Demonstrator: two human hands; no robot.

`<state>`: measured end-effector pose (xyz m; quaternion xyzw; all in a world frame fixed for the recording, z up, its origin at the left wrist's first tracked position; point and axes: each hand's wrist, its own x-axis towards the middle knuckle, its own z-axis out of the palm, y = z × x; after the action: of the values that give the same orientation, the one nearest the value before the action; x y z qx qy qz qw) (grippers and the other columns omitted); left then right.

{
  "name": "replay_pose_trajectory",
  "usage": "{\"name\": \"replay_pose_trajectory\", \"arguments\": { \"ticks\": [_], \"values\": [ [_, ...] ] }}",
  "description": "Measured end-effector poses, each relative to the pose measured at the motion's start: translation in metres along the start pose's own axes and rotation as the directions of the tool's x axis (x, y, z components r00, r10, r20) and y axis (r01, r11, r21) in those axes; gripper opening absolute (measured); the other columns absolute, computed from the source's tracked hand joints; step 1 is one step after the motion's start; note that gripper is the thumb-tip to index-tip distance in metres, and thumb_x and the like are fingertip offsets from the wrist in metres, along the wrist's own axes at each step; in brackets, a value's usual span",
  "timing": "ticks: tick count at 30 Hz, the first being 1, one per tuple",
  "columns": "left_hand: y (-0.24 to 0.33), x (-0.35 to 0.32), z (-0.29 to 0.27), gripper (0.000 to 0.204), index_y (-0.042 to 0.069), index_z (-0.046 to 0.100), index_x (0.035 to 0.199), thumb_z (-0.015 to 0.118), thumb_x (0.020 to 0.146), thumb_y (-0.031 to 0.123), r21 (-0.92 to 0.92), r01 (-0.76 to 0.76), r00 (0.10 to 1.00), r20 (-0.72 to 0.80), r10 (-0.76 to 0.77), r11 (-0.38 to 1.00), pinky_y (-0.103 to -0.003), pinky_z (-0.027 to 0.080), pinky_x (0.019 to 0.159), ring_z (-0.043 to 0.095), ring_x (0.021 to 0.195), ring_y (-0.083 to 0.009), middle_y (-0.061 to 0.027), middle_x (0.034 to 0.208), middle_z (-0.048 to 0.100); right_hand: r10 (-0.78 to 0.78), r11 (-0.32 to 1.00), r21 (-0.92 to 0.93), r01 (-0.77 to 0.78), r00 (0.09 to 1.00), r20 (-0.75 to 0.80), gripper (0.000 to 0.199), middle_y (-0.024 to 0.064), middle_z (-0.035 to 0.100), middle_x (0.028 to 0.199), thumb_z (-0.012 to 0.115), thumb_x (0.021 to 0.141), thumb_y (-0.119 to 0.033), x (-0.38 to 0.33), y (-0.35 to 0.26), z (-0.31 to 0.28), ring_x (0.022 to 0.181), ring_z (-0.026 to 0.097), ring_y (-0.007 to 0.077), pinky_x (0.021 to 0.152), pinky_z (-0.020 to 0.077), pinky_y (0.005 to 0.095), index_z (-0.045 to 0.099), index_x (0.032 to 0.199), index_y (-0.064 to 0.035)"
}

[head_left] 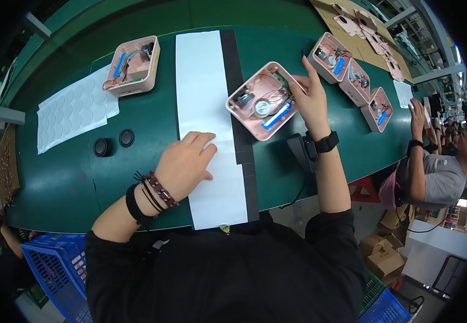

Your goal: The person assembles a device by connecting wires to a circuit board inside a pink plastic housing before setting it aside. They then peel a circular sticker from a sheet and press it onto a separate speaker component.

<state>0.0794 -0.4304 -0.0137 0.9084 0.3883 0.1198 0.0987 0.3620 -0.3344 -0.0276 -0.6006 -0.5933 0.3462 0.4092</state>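
Note:
My right hand [312, 101] grips the right rim of an open pink plastic housing [243, 120], thumb over the edge and index finger stretched upward. The housing sits tilted at the right of a long white sheet [201, 75] on a black backing strip [229, 59]. Inside it show a round silver part [263, 108], a blue cylindrical battery [277, 116], wires and a green board. Over the lower middle of the sheet lies my left hand [186, 164], open with fingers apart and nothing in it. Whether its fingertips touch the sheet I cannot tell.
Another pink housing [136, 86] stands back left beside sheets of round white stickers [72, 107]. Two black round parts [102, 147] lie nearer. Several wired housings [356, 83] line the right. A black device [301, 153] is by my right wrist. A co-worker [438, 177] stands far right.

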Motion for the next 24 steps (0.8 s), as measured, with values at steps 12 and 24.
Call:
{"name": "replay_pose_trajectory", "arguments": {
  "ticks": [12,24],
  "values": [
    [-0.007,0.021,-0.021,0.025,0.004,0.058,0.095,0.071,0.075,0.011,-0.185,0.067,0.912,-0.386,-0.135,0.98,-0.037,0.048,0.07,0.056,0.084,-0.026,-0.008,0.093,0.057,-0.496,0.867,0.103,0.488,0.818,0.293,0.072,0.0095,0.065,0.112,0.062,0.085,0.001,-0.021,-0.042,0.051,0.093,0.062,0.0174,0.087,0.047,0.0327,0.028,0.148,-0.0087],
    [-0.033,0.049,-0.016,0.011,0.007,0.058,0.087,0.065,0.079,0.011,-0.362,0.128,0.954,-0.21,-0.215,0.923,-0.037,0.048,0.067,0.058,0.078,-0.0276,-0.0088,0.088,0.058,-0.816,0.476,-0.193,0.858,0.513,0.267,0.085,0.0127,0.063,0.105,0.073,0.071,0.003,-0.071,-0.054,0.072,0.082,0.059,0.0247,0.077,0.0444,0.0356,0.03,0.144,-0.0088]
  ]
}}
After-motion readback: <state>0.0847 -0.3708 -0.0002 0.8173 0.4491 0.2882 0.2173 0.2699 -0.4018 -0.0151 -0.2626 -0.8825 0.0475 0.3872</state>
